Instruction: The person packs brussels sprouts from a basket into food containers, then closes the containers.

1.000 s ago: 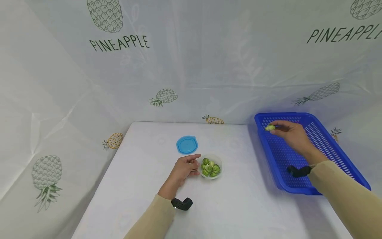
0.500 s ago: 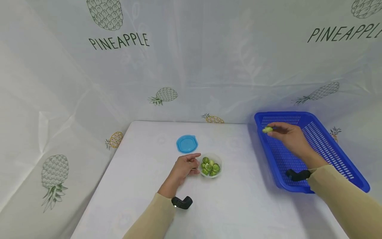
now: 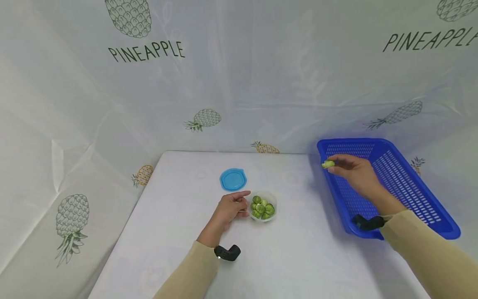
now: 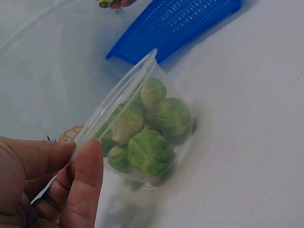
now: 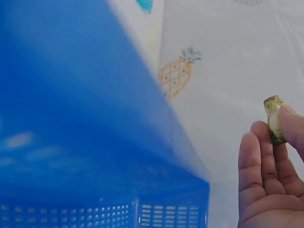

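Observation:
Several green Brussels sprouts [image 4: 149,152] fill a small clear plastic tub [image 3: 267,194] on the white table. At its left side, my left hand [image 3: 230,208] pinches the tub's rim between thumb and finger, as the left wrist view shows close up. My right hand [image 3: 356,174] is raised over the left part of a blue basket [image 3: 337,201]. Between its thumb and fingertips it pinches a single Brussels sprout [image 5: 274,119], cut stem end showing. In the head view that sprout overlaps the basket's left rim.
A light blue lid [image 3: 233,180] lies flat on the table [image 3: 186,232] behind the tub. The perforated basket stands at the table's right side. A white sheet printed with pineapples [image 3: 239,74] hangs behind and at the left.
My right hand has shifted a little to the left with the sprout, from above the basket's inside to its left rim. My left hand stays at the tub.

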### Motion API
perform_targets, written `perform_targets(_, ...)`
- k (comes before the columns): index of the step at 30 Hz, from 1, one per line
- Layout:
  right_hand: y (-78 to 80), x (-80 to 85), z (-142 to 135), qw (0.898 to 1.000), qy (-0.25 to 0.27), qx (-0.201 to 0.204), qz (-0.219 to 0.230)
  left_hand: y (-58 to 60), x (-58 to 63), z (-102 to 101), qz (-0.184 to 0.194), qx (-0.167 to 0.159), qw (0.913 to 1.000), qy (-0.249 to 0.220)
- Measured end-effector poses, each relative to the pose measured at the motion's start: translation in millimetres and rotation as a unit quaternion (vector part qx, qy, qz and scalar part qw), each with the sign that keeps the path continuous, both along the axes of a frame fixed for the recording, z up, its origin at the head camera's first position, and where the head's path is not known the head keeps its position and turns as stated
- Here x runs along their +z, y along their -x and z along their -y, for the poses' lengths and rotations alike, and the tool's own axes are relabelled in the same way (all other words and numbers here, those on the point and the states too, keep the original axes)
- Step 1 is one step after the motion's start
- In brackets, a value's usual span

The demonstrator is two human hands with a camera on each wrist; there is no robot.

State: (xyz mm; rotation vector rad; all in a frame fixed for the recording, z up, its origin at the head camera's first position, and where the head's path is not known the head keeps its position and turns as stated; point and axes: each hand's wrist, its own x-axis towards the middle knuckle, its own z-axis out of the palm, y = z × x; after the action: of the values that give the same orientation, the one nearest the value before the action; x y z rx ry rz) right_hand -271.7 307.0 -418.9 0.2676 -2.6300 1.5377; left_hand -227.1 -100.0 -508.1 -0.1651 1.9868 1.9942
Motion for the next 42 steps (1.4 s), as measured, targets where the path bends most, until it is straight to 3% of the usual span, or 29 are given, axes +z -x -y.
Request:
perform_targets(21, -20.8, 8.0, 27.6, 1.000, 0.003, 0.020, 0.009, 0.3, -1.8, -0.2, 0.005, -0.001, 1.0000, -0.002)
perform_targets(42, -31.0, -8.7, 67.9, 0.995, 0.090, 0.029, 0.002, 0.4, -0.2, 0.3, 0.011, -0.002, 0.9999, -0.005)
